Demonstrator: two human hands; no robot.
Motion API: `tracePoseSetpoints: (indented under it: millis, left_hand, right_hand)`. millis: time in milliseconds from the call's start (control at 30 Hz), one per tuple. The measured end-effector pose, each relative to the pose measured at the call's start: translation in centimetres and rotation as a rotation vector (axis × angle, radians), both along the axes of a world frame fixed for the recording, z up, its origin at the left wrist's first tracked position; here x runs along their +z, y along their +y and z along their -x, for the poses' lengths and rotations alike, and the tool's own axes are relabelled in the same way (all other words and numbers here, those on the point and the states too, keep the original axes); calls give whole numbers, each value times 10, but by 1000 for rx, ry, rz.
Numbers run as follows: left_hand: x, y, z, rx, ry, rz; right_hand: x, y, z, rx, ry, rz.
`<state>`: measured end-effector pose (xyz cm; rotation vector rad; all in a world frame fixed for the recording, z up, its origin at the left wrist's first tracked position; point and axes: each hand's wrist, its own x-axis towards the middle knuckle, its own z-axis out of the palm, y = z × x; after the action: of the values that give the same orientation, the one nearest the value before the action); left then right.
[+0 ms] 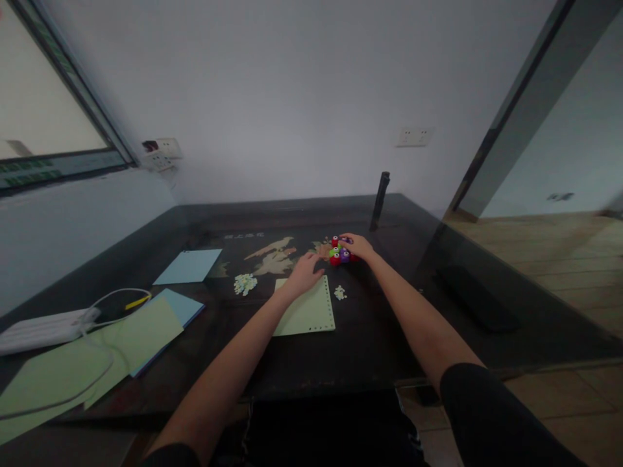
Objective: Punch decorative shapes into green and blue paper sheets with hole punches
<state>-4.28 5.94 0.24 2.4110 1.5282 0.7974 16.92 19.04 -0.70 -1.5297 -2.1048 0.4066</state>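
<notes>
A tight cluster of small red, purple and green toys with round white eyes [335, 257] stands on the dark table. My right hand [358, 246] reaches over its right side, fingers curled against the toys. Just left of the cluster is my left hand [305, 272], fingers stretched out and apart, nothing seen in it. Beneath that hand lies a pale green sheet with punched holes [306, 314]. A small pile of pale bits [340, 293] sits right of the sheet, and a larger pile of pale bits [244, 283] lies to its left.
Blue paper [189, 266] lies at the back left. Nearer on that side are green sheets [141, 327], a white power strip [43, 331] with a cable, and a yellow pen [137, 302]. A black upright post [379, 202] stands behind my right hand; a dark flat object [477, 299] lies at right.
</notes>
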Motion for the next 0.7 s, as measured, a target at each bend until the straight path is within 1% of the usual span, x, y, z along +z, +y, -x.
tracePoseSetpoints:
  millis: [100, 167, 200, 267, 367, 433, 567, 700]
  left_hand:
    - [-5, 26, -18, 47, 51, -8]
    - [-9, 46, -27, 94, 71, 39]
    - [-12, 57, -30, 99, 72, 55]
    - [-17, 78, -29, 54, 64, 86]
    - [-24, 101, -16, -60, 50, 122]
    - [-27, 108, -2, -137, 45, 130]
    - [-26, 107, 28, -166, 46, 135]
    - [-19, 101, 56, -182, 44, 150]
  right_hand:
    - [0, -3, 11, 11, 17, -5]
    - [-1, -6, 18, 10, 29, -15]
    - [-1, -7, 22, 10, 37, -16]
    - [-2, -7, 30, 18, 52, -9]
    - [-4, -5, 44, 40, 75, -3]
    - [-7, -4, 55, 34, 99, -5]
    - [-11, -4, 80, -31, 168, 9]
    - [-14, -8, 101, -61, 233, 13]
